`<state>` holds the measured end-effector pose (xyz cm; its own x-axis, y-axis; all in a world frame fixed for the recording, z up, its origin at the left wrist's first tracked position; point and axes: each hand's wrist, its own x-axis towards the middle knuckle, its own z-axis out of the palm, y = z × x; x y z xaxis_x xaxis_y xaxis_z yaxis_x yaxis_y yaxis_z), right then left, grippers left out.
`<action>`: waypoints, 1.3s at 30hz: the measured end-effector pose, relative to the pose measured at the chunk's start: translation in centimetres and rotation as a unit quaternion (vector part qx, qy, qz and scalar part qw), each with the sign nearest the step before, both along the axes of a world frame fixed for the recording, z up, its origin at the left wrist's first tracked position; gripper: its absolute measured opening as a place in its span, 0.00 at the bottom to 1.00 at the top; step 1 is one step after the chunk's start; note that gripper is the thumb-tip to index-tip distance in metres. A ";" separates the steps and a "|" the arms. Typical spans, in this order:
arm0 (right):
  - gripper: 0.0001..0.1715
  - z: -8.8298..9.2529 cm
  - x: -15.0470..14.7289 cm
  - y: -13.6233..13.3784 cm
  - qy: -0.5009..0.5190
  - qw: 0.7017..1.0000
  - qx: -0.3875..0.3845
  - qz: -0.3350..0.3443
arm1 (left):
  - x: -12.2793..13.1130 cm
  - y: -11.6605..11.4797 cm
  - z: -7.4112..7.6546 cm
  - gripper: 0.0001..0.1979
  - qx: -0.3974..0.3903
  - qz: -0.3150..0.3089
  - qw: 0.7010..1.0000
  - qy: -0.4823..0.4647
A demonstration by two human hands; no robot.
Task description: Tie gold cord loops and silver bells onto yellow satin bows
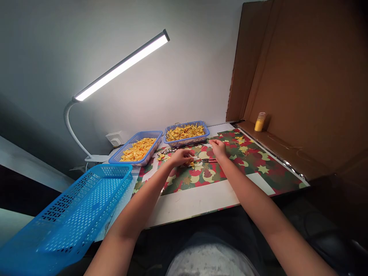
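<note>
My left hand (182,156) is low over the patterned table cover (227,170), its fingers pinched together. A small gold piece (191,164) shows just below its fingertips. What those fingers hold is too small to make out. To the right, my right hand (218,148) is raised slightly, with thumb and finger closed in a pinch. A thin strand may run from it toward the left hand, but I cannot tell. A slim metal tool (209,160), perhaps scissors or tweezers, lies between the hands. Small silvery beads or bells (169,151) are scattered behind the left hand.
Two blue-violet baskets (148,133) (188,142) hold gold pieces at the back. A bright blue basket (83,214) stands at left under a lit lamp (123,66). Loose gold pieces (242,147) and a yellow-filled bottle (259,122) are at right, beside a cardboard wall (310,76).
</note>
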<state>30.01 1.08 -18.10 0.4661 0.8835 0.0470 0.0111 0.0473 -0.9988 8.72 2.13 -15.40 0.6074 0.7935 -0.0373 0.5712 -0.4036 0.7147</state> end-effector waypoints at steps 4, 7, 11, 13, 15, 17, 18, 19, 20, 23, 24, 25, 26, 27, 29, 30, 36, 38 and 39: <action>0.18 -0.2 0.5 0.3 0.011 1.000 0.006 -0.017 | -0.1 -0.3 0.4 0.18 0.016 -0.010 1.000 -0.003; 0.18 -0.4 0.9 0.5 0.023 0.999 0.014 -0.028 | -0.1 -0.6 0.8 0.19 0.020 -0.017 1.000 -0.001; 0.19 -0.4 1.2 0.8 0.035 0.998 0.021 -0.036 | 0.0 -0.9 1.1 0.17 0.020 -0.019 1.000 0.000; 0.19 -0.2 1.3 0.7 0.037 0.998 0.025 -0.036 | -0.1 -1.1 1.2 0.16 0.014 -0.018 1.000 -0.004; 0.19 0.2 1.3 0.6 0.036 0.999 0.031 -0.026 | -0.1 -1.2 1.3 0.16 0.005 -0.013 1.000 -0.015; 0.19 0.8 1.0 0.3 0.031 0.999 0.041 -0.004 | -0.1 -1.2 1.6 0.17 -0.003 -0.002 0.999 -0.035; 0.19 1.2 0.8 0.1 0.027 0.998 0.048 0.011 | 0.0 -1.1 1.7 0.18 -0.006 0.005 0.999 -0.049; 0.18 1.6 0.5 0.0 0.022 0.998 0.055 0.029 | 0.1 -1.0 1.9 0.20 -0.010 0.014 0.998 -0.067; 0.18 2.0 0.3 0.0 0.016 0.997 0.061 0.049 | 0.3 -0.9 2.0 0.21 -0.016 0.021 0.996 -0.089; 0.14 3.3 -0.6 0.4 -0.007 0.991 0.071 0.111 | 1.4 -0.4 2.3 0.25 -0.060 0.028 0.985 -0.161; 0.12 3.8 -0.8 0.7 -0.016 0.989 0.072 0.130 | 1.8 -0.1 2.4 0.24 -0.085 0.022 0.979 -0.185; 0.11 4.3 -1.1 1.1 -0.023 0.986 0.073 0.148 | 2.3 0.2 2.4 0.23 -0.113 0.014 0.971 -0.209; 0.11 4.8 -1.3 1.6 -0.030 0.984 0.072 0.162 | 2.7 0.4 2.4 0.21 -0.144 0.005 0.963 -0.230; 0.11 5.2 -1.5 2.2 -0.037 0.981 0.071 0.175 | 3.1 0.6 2.4 0.19 -0.177 -0.002 0.952 -0.249; 0.11 5.8 -1.9 3.2 -0.053 0.978 0.065 0.191 | 3.8 0.9 2.5 0.16 -0.234 -0.008 0.928 -0.290; 0.11 5.9 -2.0 3.5 -0.063 0.977 0.059 0.197 | 4.0 0.9 2.5 0.17 -0.257 -0.005 0.915 -0.310; 0.12 3.8 -1.3 1.7 -0.140 0.978 0.036 0.150 | 4.5 0.7 3.0 0.18 -0.353 0.042 0.847 -0.395; 0.11 2.8 -0.7 0.2 -0.175 0.971 0.027 0.159 | 4.6 0.8 3.2 0.18 -0.373 0.067 0.830 -0.410; 0.10 2.5 -0.6 -0.5 -0.190 0.965 0.019 0.182 | 4.6 0.9 3.3 0.19 -0.382 0.079 0.822 -0.416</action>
<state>29.44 0.56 -15.62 0.0685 0.9795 0.1893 0.3525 0.1538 -0.9231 13.36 3.07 -12.06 0.5666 0.8031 -0.1843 -0.2411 0.3754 0.8950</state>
